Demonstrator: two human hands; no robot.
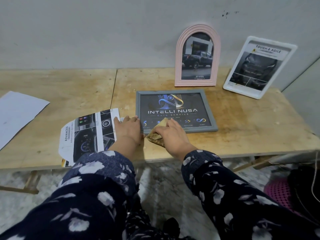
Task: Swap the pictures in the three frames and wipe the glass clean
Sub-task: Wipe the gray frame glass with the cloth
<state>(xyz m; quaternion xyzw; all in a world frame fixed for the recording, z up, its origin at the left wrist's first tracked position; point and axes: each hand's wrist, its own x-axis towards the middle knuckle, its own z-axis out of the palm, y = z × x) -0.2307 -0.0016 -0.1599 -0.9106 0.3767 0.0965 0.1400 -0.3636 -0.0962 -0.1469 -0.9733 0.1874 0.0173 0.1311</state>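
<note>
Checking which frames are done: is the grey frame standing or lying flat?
Lying flat. The grey frame lies face up on the table, and the right hand holds a cloth on its glass.

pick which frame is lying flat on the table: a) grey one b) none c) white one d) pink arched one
a: the grey frame lies flat under the right hand and its cloth; the pink frame and white frame stand against the wall.

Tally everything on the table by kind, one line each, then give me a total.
Picture frames: 3 (grey frame lying flat, pink arched frame and white frame standing)
Loose sheets: 2 (printed car sheet, blank white sheet)
Cloths: 1 (tan cloth held by the right hand on the glass)
Total: 6
</note>
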